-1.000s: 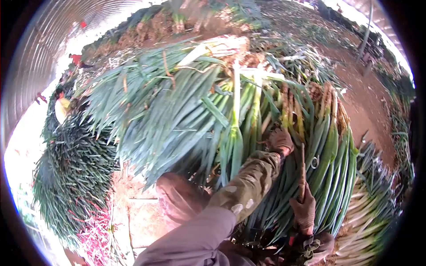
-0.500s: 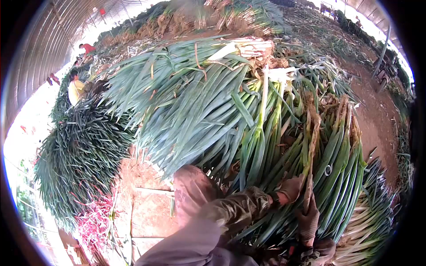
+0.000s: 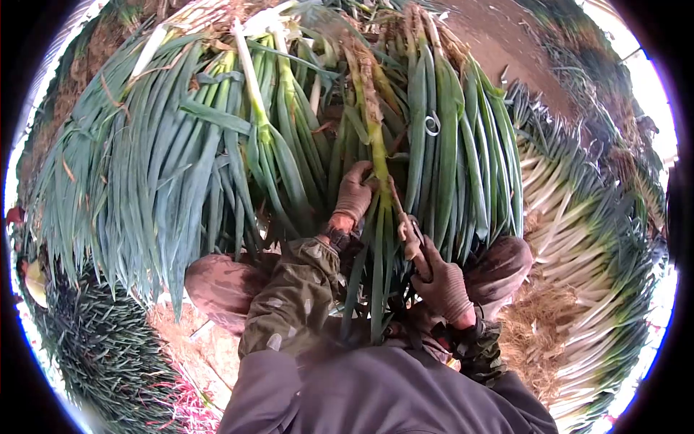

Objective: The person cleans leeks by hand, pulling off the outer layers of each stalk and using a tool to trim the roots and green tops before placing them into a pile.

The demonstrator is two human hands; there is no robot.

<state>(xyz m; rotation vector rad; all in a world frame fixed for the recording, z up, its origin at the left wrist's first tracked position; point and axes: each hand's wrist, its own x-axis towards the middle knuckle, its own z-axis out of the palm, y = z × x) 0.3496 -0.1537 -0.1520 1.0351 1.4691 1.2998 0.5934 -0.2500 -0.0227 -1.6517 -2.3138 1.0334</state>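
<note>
My left hand, in a ribbed work glove, is closed around a green onion with a soil-brown root end pointing away from me. Its green leaves hang down toward my lap. Lower and to the right, my gloved right hand is closed on a withered brown leaf that runs up to the onion's stalk beside my left hand. Part of this strip is hidden by my right fingers. On both sides of the held onion lie more green onions, leaves toward me.
A thick pile of green onions fills the left front. Rows of onions with white stalks lie at the right. Dark green bundles stand lower left, beside pink ties. My knees flank the work. Bare soil shows behind.
The view has turned right and tilted down. My right hand has moved farther from my left, drawing the brown leaf away from the stalk. My left hand keeps its hold on the onion.
</note>
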